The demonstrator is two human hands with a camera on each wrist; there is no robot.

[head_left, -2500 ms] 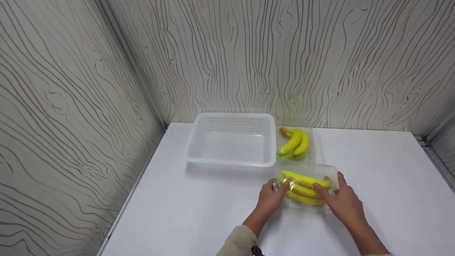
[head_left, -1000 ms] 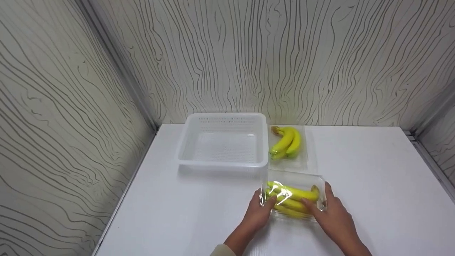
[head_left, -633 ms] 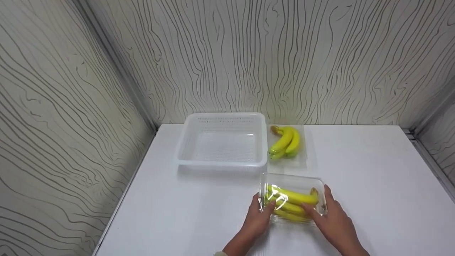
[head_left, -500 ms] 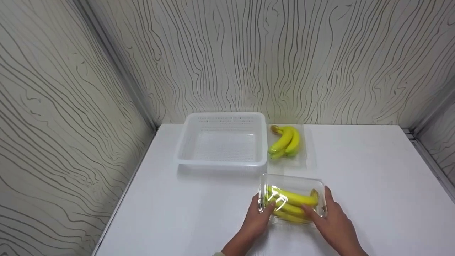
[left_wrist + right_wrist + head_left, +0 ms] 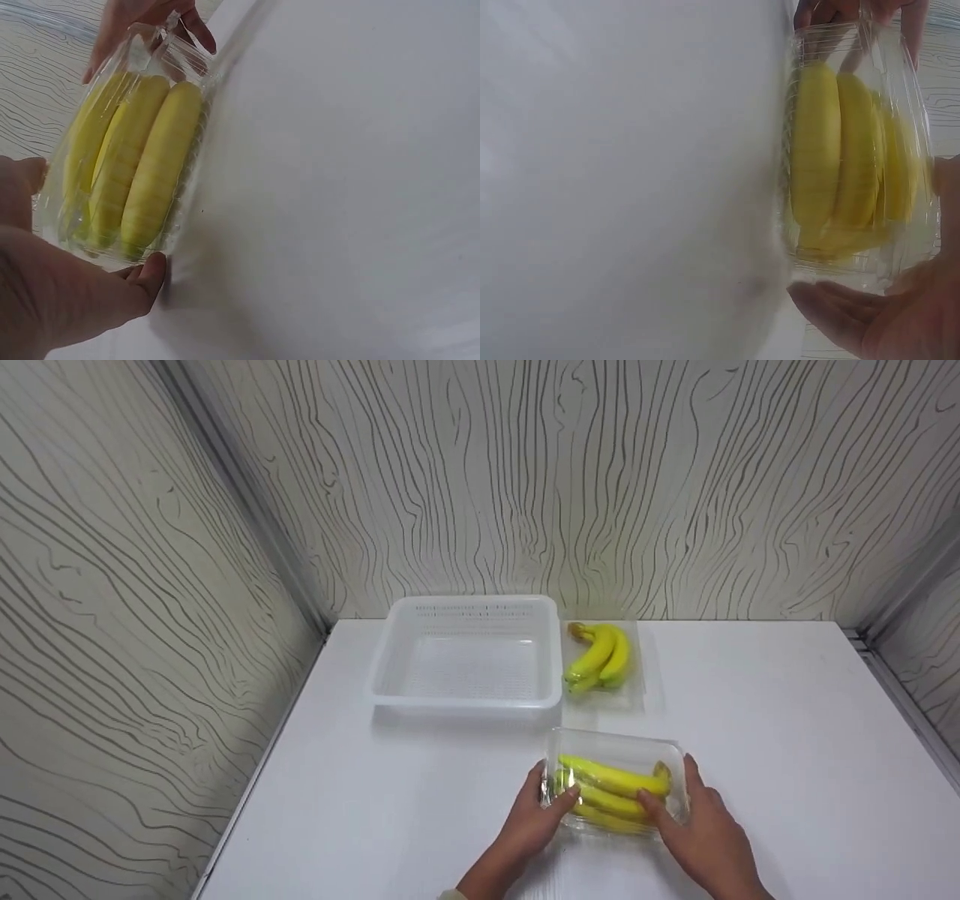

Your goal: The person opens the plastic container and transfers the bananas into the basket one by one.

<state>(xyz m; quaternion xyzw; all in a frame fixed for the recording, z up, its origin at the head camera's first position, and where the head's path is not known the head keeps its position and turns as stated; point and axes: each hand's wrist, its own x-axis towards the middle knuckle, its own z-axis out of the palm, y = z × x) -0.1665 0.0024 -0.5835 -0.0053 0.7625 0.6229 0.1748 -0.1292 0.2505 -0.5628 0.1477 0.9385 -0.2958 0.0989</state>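
Holding one clear container (image 5: 615, 741) from both ends: left hand (image 5: 529, 821) on its left end, right hand (image 5: 709, 836) on its right end, lower middle of the head view, a bit right of center. Both clamped on it: thumbs over the top, other fingers round the ends. Inside: yellow bananas (image 5: 611, 776) side by side, lying roughly left to right, brownish stem at the right end. Left wrist view has the container at upper left, right wrist view at upper right; plastic is glossy and see-through. Can't tell if its underside touches the white table (image 5: 360, 810).

Further out: white basket (image 5: 465, 704), slotted walls, left of center in the head view, above and left of the held container, apart from it. Just right of the basket, second clear pack (image 5: 626, 703) with another banana bunch (image 5: 600, 656), stem toward upper left. Can't tell if pack and basket touch. Back wall (image 5: 480, 472) across the top, wavy wood-grain lines; similar side panel (image 5: 90, 622) fills the left of the frame. Pale sleeve (image 5: 452, 894) edge at bottom center.
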